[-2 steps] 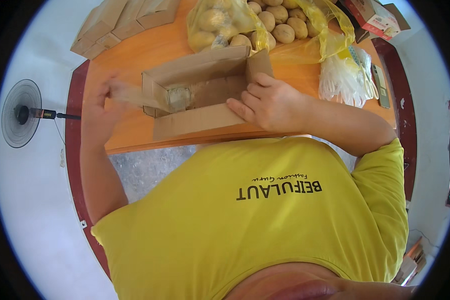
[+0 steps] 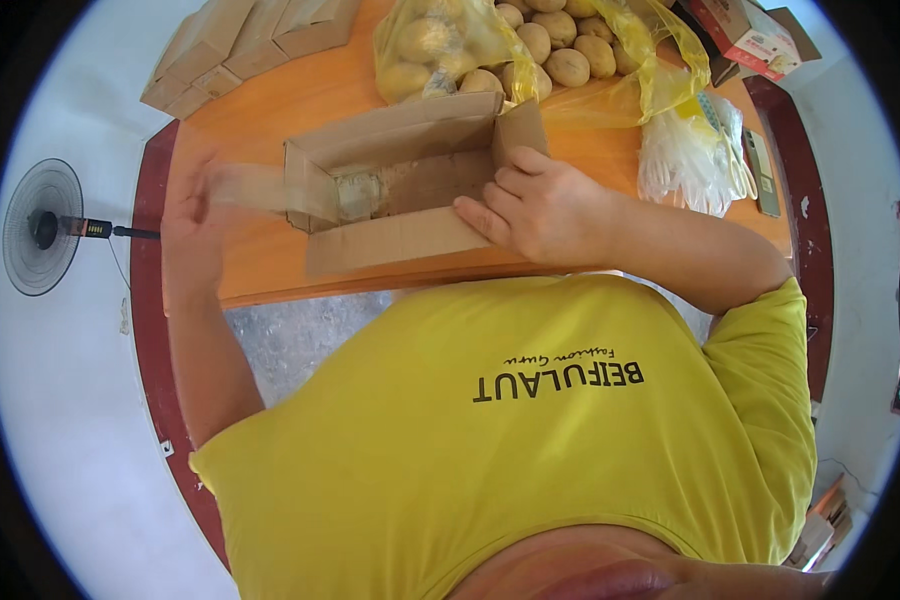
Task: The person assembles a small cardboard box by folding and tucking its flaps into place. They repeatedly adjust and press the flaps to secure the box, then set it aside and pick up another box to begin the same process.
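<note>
An open brown cardboard box lies on the table in front of me, its inside facing up. My right hand grips its near right corner, with the thumb on the near wall and the fingers curled at the right end. Off the box's left end, my left hand is blurred by motion. Its fingers appear closed on a pale, see-through strip that looks like tape and runs over the left wall into the box. A shiny clear patch shows at the inner left corner.
Behind the box, a yellow net bag and loose potatoes lie on the orange table. Closed cartons stand far left. White plastic bags, a phone and a red-and-white box are at the right.
My left hand has moved a little left and down, and the pale strip has swung flatter and stretched further leftward with it. My right hand and the box stay put.
</note>
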### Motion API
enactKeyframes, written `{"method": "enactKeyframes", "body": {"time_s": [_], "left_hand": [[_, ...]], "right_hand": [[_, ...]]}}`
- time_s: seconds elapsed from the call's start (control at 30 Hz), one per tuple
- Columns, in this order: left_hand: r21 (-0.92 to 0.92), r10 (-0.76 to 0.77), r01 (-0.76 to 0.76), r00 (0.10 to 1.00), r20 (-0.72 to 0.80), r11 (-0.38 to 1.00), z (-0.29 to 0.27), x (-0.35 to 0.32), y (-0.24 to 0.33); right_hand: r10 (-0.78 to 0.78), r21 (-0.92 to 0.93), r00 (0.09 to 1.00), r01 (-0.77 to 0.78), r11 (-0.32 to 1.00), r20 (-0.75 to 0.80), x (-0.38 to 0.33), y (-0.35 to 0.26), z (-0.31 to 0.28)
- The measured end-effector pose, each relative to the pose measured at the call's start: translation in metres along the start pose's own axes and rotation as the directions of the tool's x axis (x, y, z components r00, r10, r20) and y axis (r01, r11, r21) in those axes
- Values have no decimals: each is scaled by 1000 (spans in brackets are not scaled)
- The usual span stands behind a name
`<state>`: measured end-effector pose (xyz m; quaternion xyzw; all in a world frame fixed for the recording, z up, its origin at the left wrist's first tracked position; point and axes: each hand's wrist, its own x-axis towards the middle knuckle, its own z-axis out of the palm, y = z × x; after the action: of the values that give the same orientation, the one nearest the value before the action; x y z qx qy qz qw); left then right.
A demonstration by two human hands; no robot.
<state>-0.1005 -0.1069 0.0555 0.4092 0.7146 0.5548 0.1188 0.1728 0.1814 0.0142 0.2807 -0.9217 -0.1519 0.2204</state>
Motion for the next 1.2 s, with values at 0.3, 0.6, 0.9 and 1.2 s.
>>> {"method": "enactKeyframes", "body": {"time_s": [0.3,0.6,0.9,1.2], "left_hand": [[-878,-736,138,613,-287,458,-45,-73,-151],[-596,-652,286,467,-597,750,-121,-53,-157],[128,183,-135,833,-523,982,8,3,-17],[-69,446,-442,869,214,894,67,-48,45]], "right_hand": [[-6,24,1000,5,1000,16,-1,4,-3],[7,65,1000,-9,998,24,3,3,-6],[20,79,997,-26,997,79,8,-1,-13],[16,66,997,-21,998,81,6,-4,-13]]}}
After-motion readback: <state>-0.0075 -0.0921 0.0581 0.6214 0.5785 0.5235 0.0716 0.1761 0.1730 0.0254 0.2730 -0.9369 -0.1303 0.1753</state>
